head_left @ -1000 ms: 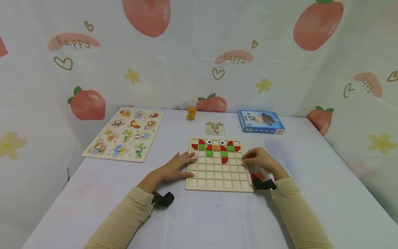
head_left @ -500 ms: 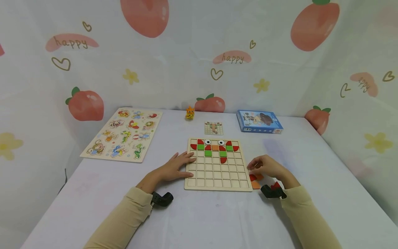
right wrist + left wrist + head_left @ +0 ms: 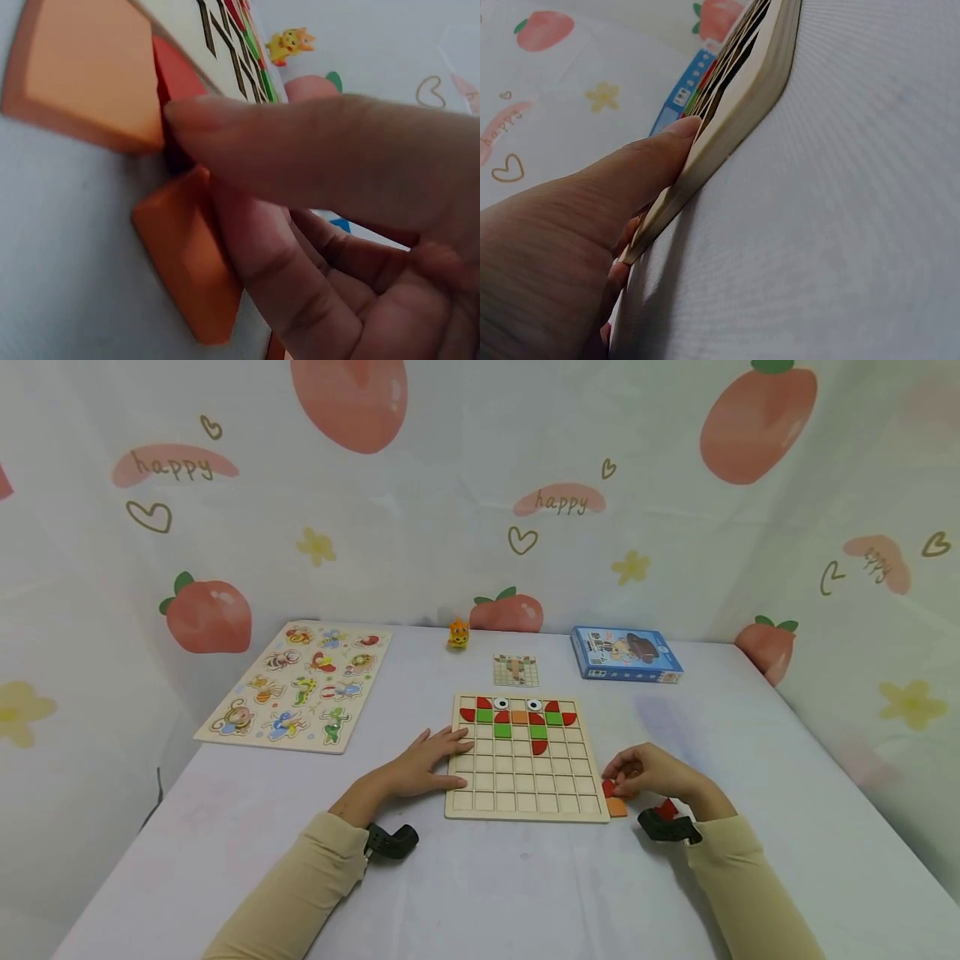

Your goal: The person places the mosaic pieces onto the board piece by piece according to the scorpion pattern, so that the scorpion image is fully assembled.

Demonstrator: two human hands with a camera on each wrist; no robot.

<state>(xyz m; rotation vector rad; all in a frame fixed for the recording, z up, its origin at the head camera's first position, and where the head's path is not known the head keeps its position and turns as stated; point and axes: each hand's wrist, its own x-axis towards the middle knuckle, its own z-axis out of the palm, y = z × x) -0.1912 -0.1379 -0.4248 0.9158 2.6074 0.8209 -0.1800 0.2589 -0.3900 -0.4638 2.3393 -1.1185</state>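
at centre frame the left hand (image 3: 412, 770), fingers spread, rests on the left edge of the wooden grid board (image 3: 525, 787), apparently steadying it. just right of it, the right hand (image 3: 660, 774) pinches a red piece (image 3: 178, 69); orange tiles (image 3: 82, 67) lie alongside, seemingly for easy reach.

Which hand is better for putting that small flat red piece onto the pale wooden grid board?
Probably the right hand: it is touching the small flat red piece, just right of the pale wooden grid board. The left hand rests on the board's left edge, farther from that piece.
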